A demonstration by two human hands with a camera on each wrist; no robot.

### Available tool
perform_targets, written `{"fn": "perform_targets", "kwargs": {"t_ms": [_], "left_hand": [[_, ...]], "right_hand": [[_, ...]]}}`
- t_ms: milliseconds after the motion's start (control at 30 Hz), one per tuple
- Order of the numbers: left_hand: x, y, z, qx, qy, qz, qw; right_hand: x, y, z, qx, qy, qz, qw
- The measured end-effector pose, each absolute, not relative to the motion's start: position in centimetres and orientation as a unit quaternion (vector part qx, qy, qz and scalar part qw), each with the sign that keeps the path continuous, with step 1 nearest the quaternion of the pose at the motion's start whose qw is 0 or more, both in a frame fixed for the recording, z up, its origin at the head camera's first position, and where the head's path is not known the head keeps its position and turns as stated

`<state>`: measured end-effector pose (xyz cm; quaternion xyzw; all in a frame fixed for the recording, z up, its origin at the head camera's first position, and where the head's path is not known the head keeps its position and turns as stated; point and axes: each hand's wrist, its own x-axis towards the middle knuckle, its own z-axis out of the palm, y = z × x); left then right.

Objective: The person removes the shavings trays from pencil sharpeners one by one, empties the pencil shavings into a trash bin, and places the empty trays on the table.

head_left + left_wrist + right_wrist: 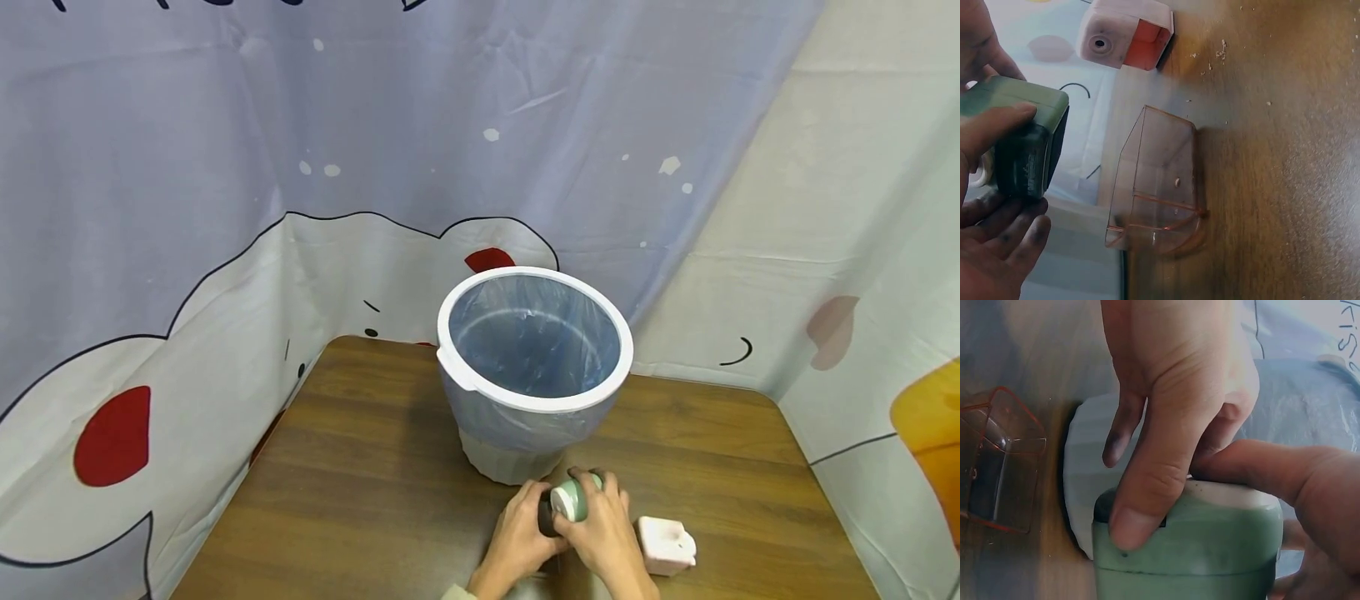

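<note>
While your left hand (520,533) and right hand (604,530) both curl fingers and thumbs round the green sharpener (578,497), you hold it up above the counter (360,467), with no gap left in either grip. Near your hands, a clear drawer (1159,156) rests on the wood. Just beside your right hand stands the pink sharpener (663,546), with shavings (1222,51) scattered close by. Farther back, a bin (506,461) lined with a see-through bag (525,346) stands before a printed curtain (390,125).
</note>
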<state>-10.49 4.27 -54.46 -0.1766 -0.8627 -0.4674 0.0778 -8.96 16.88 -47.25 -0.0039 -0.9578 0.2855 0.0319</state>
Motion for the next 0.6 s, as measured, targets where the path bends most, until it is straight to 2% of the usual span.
{"fn": "perform_targets", "kwargs": {"t_ms": [400, 600], "left_hand": [[-10.3, 3.8, -54.3, -0.171, -0.865, -0.47, 0.044], [-10.5, 3.3, -54.2, -0.172, -0.853, -0.491, 0.037]], "right_hand": [[-9.4, 17.1, -47.7, -0.01, -0.957, 0.29, 0.03], [-10.1, 18.4, -47.6, -0.023, -0.96, 0.274, 0.058]]}}
